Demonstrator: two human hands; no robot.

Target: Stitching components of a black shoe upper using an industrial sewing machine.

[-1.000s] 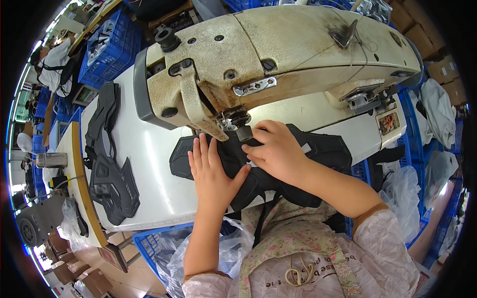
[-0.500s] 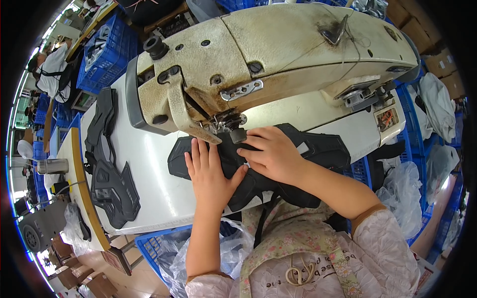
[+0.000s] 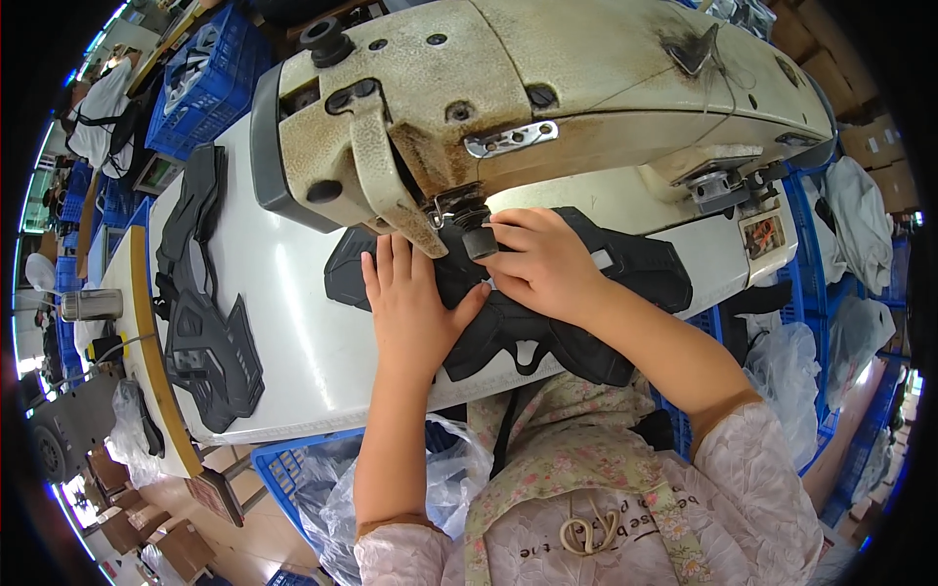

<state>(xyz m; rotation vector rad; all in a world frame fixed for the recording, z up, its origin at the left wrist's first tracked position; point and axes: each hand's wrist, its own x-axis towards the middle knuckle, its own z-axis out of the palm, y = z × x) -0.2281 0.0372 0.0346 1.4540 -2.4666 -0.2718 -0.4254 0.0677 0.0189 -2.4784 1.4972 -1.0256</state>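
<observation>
Black piece (image 3: 645,278) on table (image 3: 313,342); crate (image 3: 277,471) seemingly holds bags (image 3: 455,483).

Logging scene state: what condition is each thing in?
Sewing machine: running or stopped, can't tell
Black piece: spread out, partly under it
Left hand: open, flat on the piece
Right hand: bent, on the piece; pinching unclear
Other black piece: untouched
Lower blue crate: open-topped, holding clear plastic

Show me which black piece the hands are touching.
The black piece partly under the sewing machine: left hand and right hand rest on it; the black material farther left lies untouched.
</observation>
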